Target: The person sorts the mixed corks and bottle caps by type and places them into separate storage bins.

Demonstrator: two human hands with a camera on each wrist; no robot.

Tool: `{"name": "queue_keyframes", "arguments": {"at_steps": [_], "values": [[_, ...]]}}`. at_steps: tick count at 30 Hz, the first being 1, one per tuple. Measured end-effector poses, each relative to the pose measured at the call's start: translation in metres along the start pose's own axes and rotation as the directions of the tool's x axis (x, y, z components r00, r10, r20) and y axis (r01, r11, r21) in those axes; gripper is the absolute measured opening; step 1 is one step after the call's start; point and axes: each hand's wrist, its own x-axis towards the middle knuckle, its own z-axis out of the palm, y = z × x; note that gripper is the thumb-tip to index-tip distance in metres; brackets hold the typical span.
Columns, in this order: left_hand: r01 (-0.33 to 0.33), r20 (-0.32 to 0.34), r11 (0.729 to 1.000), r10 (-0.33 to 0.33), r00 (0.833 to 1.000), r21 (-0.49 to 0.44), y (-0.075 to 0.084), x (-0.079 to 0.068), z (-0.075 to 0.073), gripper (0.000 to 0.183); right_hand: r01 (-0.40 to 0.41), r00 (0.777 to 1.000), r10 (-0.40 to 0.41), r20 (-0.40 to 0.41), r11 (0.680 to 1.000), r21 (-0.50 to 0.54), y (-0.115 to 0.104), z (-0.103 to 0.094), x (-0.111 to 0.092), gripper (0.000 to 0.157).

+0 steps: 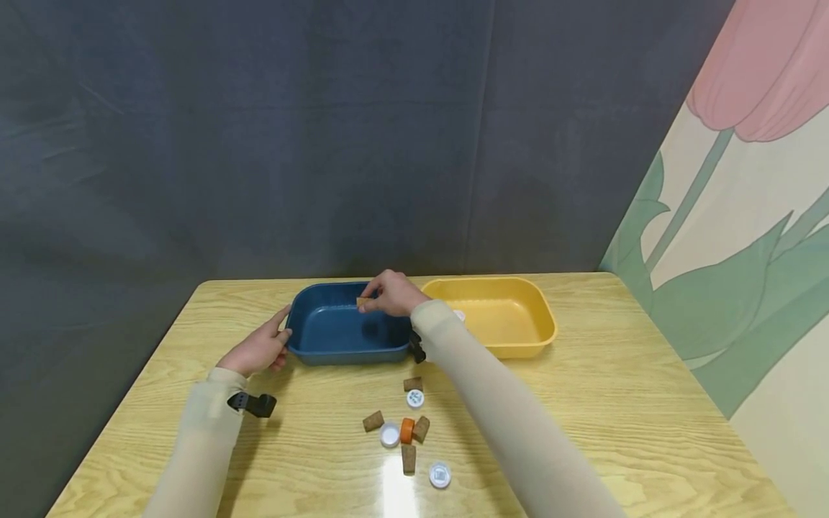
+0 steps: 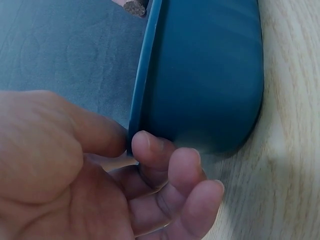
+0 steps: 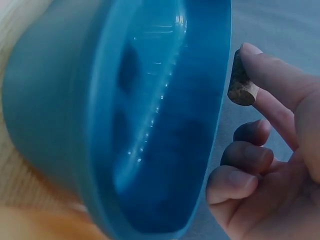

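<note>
On the counter, the left hand sits at nine o'clock of the blue tray, mostly closed, its thumb and fingertips gripping the rim; the left wrist view adds the fingers bending in beside the tray's outer end wall, which the head view hardly shows; above that tray, toward one o'clock of its middle, the held cork is pinched by the right hand; the right wrist view reveals what the head view mostly hides, the thumb and one finger parted only by the cork's thickness, the remaining fingers folded loosely round nothing; the left wrist view catches just the cork's round end, past the rim; only the head view shows the scatter at five o'clock of the blue tray, set about an orange cap: an angled cork toward ten o'clock from it, a plain white cap at nine, a lower cork at six, an upper cork at twelve, a patterned cap just below that one, a side cork at three, a printed cap at five; at three o'clock of the blue tray stands the yellow tray, a white disc inside its left end, partly covered by the right sleeve; the right wrist view gives only a yellow blur at seven o'clock.
</note>
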Motion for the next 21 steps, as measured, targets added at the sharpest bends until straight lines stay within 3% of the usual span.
{"name": "queue_keyframes", "arguments": {"at_steps": [21], "values": [[0.034,-0.024,0.999,-0.033,0.999,0.032,0.0023,0.0009,0.0017,0.059,-0.051,0.999,0.051,0.016,0.999,0.009,0.0090,0.0077,0.0050,0.019]]}}
